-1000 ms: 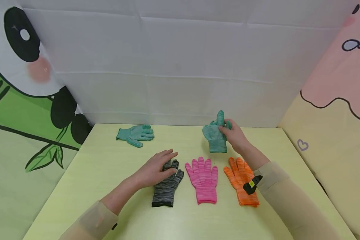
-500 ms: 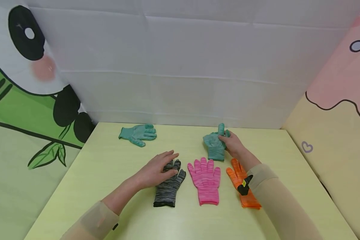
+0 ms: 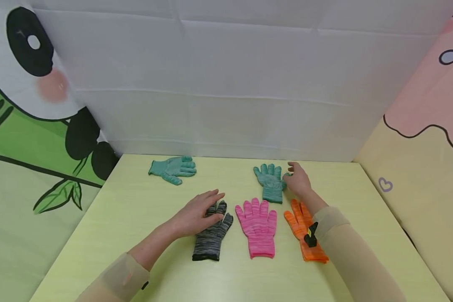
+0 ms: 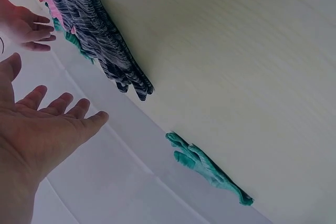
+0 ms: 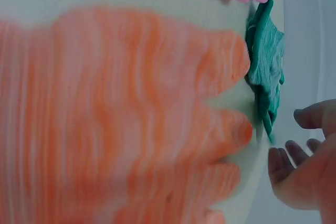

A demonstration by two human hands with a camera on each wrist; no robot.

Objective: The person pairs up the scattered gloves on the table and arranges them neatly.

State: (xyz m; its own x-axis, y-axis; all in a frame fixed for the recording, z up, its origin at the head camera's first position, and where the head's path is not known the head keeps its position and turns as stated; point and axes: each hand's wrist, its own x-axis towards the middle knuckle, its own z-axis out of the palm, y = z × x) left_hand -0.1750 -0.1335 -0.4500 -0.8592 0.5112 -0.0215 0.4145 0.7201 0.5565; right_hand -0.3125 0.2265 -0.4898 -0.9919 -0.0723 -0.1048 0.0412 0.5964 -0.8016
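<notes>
My right hand (image 3: 298,180) is just right of a green knit glove (image 3: 272,183), which lies fingers up on the table with its fingers spread. In the right wrist view a gap shows between that hand (image 5: 307,166) and the green glove (image 5: 268,61); its fingers are loosely bent and hold nothing. My left hand (image 3: 196,214) hovers over a dark grey striped glove (image 3: 207,243), hiding part of its fingers. The left wrist view shows this hand (image 4: 47,135) with spread fingers, apart from the grey glove (image 4: 97,30). A second green glove (image 3: 175,168) lies sideways at the back left.
A pink glove (image 3: 257,230) lies between the grey one and an orange glove (image 3: 298,222), which is partly under my right forearm. The pale yellow table (image 3: 109,226) meets a white sheet (image 3: 226,84) at the back, with printed cloth panels on both sides.
The right hand brought the green glove down onto the table, let go of it and drew slightly right. The glove's bent fingers now lie flat. The left hand has stayed put.
</notes>
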